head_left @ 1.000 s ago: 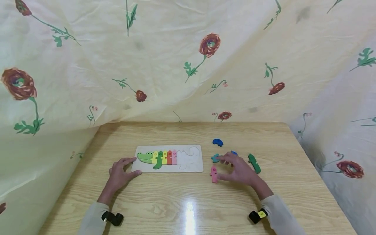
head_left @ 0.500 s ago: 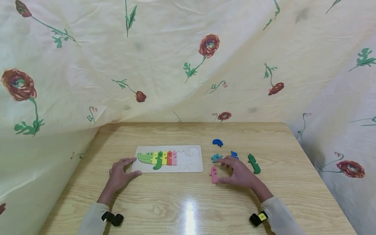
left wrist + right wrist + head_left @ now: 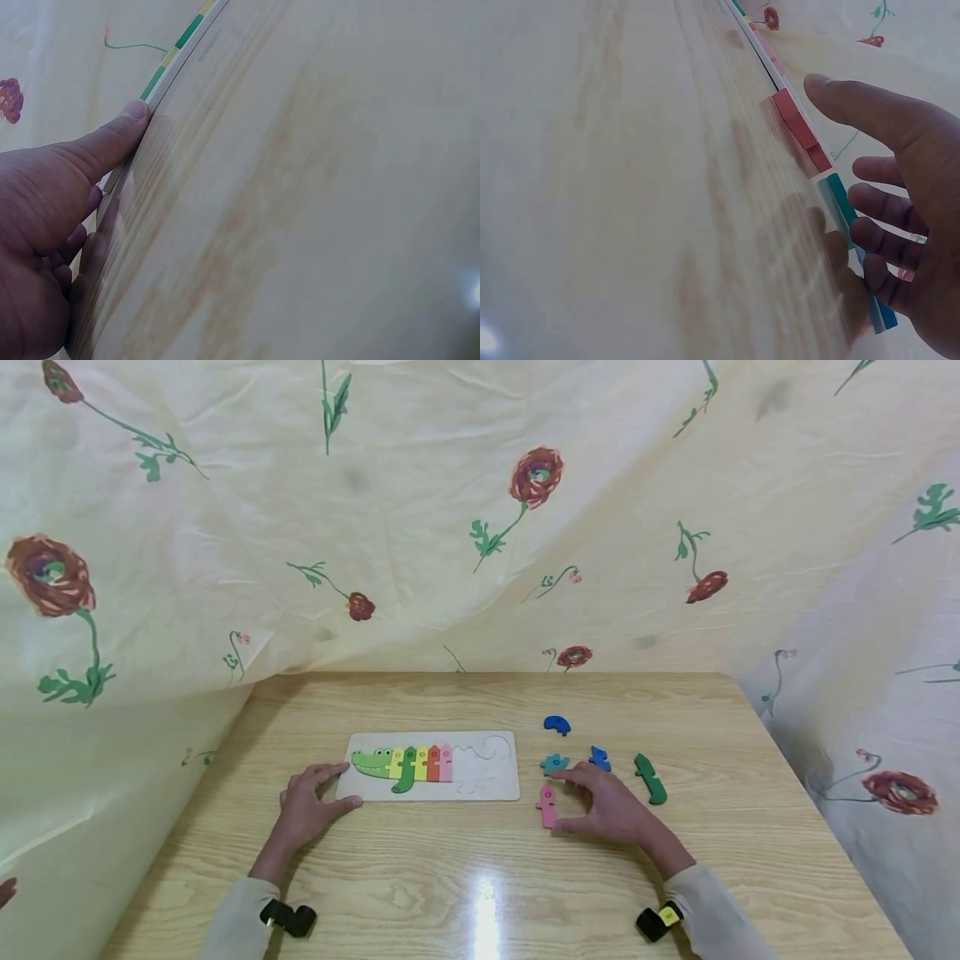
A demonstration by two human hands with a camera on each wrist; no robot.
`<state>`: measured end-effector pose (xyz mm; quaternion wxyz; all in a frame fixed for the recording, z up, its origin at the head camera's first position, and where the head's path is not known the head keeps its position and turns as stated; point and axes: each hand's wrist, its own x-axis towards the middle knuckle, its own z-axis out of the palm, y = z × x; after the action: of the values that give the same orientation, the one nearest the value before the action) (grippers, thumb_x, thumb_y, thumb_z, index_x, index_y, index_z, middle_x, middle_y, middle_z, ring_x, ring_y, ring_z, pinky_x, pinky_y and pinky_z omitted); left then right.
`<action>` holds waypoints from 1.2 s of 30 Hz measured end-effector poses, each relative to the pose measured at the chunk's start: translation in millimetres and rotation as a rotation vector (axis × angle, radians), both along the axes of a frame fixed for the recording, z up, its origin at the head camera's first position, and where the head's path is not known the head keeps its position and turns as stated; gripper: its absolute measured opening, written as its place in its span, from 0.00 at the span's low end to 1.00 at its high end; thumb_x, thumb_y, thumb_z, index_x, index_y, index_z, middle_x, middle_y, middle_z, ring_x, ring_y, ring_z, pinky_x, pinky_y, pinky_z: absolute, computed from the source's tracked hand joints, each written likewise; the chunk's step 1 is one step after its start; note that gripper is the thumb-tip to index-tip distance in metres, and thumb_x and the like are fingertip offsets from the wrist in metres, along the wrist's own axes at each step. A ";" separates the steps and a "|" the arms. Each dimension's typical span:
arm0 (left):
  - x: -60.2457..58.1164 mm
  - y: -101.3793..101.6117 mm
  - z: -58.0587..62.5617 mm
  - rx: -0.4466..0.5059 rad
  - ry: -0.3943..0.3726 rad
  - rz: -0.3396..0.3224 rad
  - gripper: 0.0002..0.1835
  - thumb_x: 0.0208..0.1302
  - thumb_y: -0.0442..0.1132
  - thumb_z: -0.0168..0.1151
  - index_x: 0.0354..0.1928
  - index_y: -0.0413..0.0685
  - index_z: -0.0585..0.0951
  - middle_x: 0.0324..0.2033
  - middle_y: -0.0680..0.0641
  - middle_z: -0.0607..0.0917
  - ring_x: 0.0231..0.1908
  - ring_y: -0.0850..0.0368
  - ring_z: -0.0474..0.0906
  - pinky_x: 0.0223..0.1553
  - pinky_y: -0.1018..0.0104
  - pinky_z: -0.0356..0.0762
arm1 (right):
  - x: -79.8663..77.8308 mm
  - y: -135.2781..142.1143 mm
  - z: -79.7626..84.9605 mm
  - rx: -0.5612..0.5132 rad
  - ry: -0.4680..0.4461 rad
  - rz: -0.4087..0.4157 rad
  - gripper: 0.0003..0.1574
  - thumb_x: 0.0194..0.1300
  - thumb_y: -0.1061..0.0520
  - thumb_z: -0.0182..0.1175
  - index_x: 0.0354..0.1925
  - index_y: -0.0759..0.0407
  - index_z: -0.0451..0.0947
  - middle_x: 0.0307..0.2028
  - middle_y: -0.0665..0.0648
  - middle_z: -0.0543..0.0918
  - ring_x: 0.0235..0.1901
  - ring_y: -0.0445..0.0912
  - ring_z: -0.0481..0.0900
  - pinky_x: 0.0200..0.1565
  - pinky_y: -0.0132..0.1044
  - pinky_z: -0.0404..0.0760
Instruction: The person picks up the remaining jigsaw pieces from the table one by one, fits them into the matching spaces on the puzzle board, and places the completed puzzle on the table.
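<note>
A white puzzle board (image 3: 483, 783) lies on the table, its left part filled with a green crocodile head (image 3: 371, 762) and upright coloured pieces. My left hand (image 3: 306, 806) rests at the board's lower left corner, thumb along the front edge and index finger at the left side. To the right, my right hand (image 3: 609, 806) is spread with nothing between thumb and fingers. Its thumb is by the lower end of a pink puzzle piece (image 3: 547, 810), its index fingertip beside a teal piece (image 3: 552, 765). In the right wrist view, the thumb stands apart from the pink piece (image 3: 801, 124).
A dark blue curved piece (image 3: 557, 724) lies behind the teal one. Another blue piece (image 3: 599, 757) and a long green piece (image 3: 650, 778) are beyond the right hand. A flowered cloth (image 3: 450, 527) hangs along the table's back and sides.
My right hand has drawn back slightly toward me, uncovering more of the teal piece and the blue piece. My left hand and the board have stayed in place.
</note>
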<state>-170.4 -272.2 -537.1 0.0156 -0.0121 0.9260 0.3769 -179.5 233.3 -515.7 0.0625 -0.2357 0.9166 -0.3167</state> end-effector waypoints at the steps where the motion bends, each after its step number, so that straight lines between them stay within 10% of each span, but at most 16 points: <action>1: 0.2 0.1 0.1 -0.001 0.000 0.000 0.43 0.56 0.59 0.76 0.70 0.47 0.75 0.68 0.36 0.72 0.65 0.35 0.61 0.53 0.46 0.52 | -0.1 0.0 -0.2 0.003 -0.004 -0.002 0.48 0.50 0.32 0.77 0.65 0.48 0.79 0.41 0.44 0.75 0.40 0.42 0.70 0.41 0.35 0.72; 36: -0.3 0.6 0.3 -0.003 -0.006 0.011 0.44 0.56 0.60 0.76 0.70 0.48 0.75 0.69 0.36 0.71 0.67 0.34 0.60 0.55 0.43 0.51 | -2.3 -3.4 -7.3 0.067 -0.002 0.037 0.50 0.49 0.28 0.76 0.65 0.50 0.79 0.42 0.42 0.76 0.42 0.40 0.71 0.45 0.39 0.74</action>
<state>-170.7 -271.6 -536.8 0.0166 -0.0183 0.9265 0.3755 -181.9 230.0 -523.0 0.0772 -0.2500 0.9222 -0.2847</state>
